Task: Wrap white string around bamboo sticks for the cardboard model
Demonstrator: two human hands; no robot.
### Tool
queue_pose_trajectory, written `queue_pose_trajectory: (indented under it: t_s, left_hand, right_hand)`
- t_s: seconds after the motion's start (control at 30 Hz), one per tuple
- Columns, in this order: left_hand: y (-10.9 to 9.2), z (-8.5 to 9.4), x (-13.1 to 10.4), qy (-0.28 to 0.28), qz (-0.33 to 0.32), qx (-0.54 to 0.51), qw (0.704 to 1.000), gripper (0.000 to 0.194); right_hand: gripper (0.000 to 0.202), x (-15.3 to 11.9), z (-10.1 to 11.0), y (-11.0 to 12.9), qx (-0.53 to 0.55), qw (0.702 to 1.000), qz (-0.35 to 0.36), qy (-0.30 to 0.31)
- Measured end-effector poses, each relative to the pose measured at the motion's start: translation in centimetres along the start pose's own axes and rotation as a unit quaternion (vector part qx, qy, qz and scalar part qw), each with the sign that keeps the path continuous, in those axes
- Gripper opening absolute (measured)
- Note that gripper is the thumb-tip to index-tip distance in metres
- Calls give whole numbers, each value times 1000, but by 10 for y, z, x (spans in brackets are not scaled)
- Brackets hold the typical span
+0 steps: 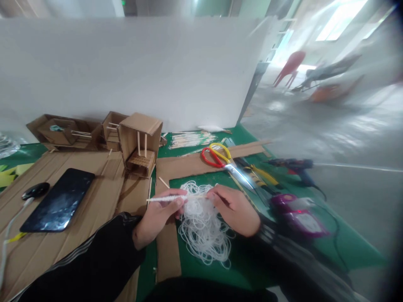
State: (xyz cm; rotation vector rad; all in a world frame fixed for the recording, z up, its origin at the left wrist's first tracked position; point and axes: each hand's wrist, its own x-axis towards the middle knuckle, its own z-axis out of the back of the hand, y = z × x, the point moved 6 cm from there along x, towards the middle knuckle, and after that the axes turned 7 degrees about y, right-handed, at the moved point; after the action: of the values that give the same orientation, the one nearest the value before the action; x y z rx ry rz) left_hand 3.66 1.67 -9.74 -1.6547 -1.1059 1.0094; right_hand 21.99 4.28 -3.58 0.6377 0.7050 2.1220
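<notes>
A thin wooden stick [168, 198], partly wrapped with white cord, lies level between both hands. My left hand [159, 214] is closed around its wrapped part, thumb on top, and the stick's tip pokes out to the left. The fingers of my right hand [234, 207] are pinched at the stick's bare right end. Below and behind the stick, a loose tangled heap of white cord [204, 235] rests on the green table surface [226, 268], partly under the fingers.
Scissors [217, 156], pliers [264, 174], a glue gun [292, 165] and a purple device [299, 216] lie right. Several sticks [189, 139] lie behind flat cardboard [179, 167]. Cardboard boxes [141, 123] stand back left; a phone [59, 201] lies on cardboard.
</notes>
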Motion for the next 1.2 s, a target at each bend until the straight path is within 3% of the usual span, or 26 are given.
queue_pose_trajectory:
  t_s: [0.23,0.47,0.53,0.63,0.73,0.83,0.97,1.1,1.17,1.2]
  left_hand:
    - [-1,0,-1,8,-2,3,1000,29]
    - [1,2,-1,15,-14,-13,1000,29]
    - [-3,2,0,48,-20,-52,997,37]
    - [-15,1,1,143,-19,-99,985,56]
    - [-26,3,-1,241,5,-82,967,67]
    - [-36,6,-3,278,26,-30,960,69]
    - [-44,4,-4,216,42,143,965,49]
    - [-55,-2,-5,105,-20,346,932,31]
    - [-55,-4,-6,64,-42,392,917,28]
    - [-54,-4,-6,48,-47,394,917,29]
  right_hand:
    - [16,-1,6,2,12,999,10,-40]
    - [20,-1,4,-1,3,1000,-6,-22]
    - [18,-1,7,-1,8,999,-5,-36]
    - [13,-2,11,-3,27,998,-4,-61]
    - [11,-3,14,-3,34,996,-1,-79]
    - [12,-4,14,-1,33,996,5,-87]
    - [12,-4,12,2,9,995,14,-101]
    - [9,-4,6,7,-24,994,32,-103]
    - [9,-7,8,10,-49,987,44,-146]
    - [19,-10,11,13,-71,978,53,-188]
